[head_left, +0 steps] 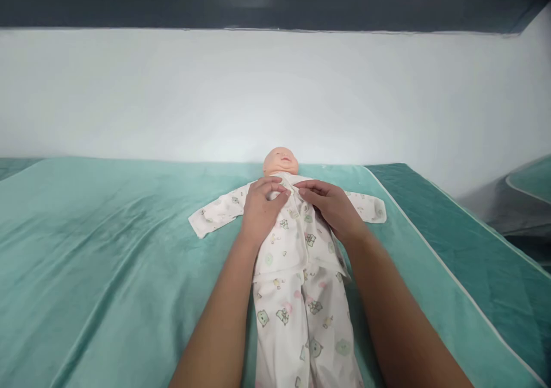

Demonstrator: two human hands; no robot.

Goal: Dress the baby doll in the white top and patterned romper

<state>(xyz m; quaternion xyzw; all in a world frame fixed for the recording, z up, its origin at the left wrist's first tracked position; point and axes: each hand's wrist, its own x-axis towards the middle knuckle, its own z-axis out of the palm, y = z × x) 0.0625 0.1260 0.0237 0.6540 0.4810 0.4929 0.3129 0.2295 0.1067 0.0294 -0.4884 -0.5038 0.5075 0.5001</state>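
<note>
A baby doll (280, 159) lies on its back, its head toward the wall. It wears a white, animal-print baby shirt (284, 250) with the sleeves spread to both sides, and matching pants (282, 325). My left hand (263, 207) pinches the shirt's front near the collar between thumb and fingers. Opposite it, my right hand (329, 204) grips the other side of the front opening at the upper chest. The fingertips of both hands are close together. Any fastener between them is too small to make out. Below the chest the front edges lie together.
A teal sheet (129, 262) with soft wrinkles covers the bed under the doll. Along the right runs a darker teal border (465, 244) with white piping. A white wall (275, 89) stands behind, with a dark overhead panel (275, 6) above it.
</note>
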